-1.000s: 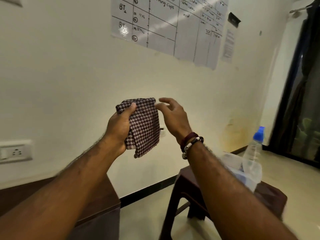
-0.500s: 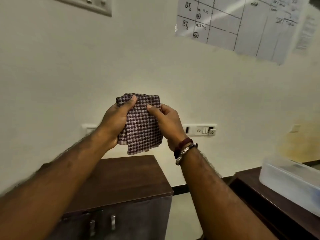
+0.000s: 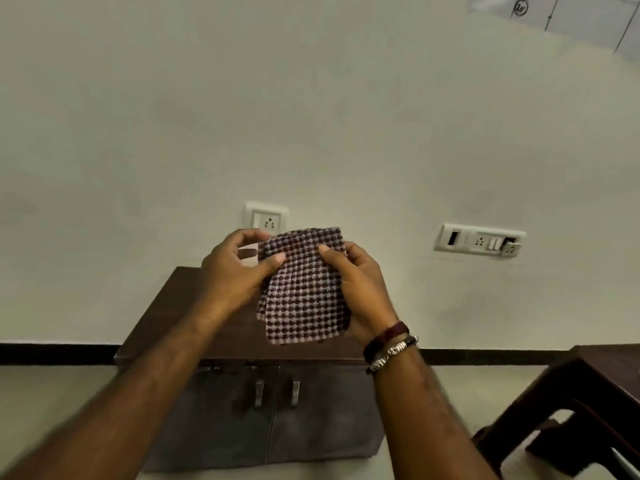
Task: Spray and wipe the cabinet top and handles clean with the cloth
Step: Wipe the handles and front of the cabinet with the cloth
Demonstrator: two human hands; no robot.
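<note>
A folded checked cloth, maroon and white, is held up between both hands in front of the wall. My left hand pinches its left edge with thumb and fingers. My right hand grips its right side, thumb on the front. Below them stands a low dark brown cabinet with two doors and two small metal handles. No spray bottle is in view.
A dark brown stool stands at the lower right. Wall sockets and a switch plate sit above the cabinet. A black skirting strip runs along the wall's base.
The view has swung left and down, so the cabinet now sits centred below the hands. The bottle and plastic box have left the frame. Both hands still hold the cloth.
</note>
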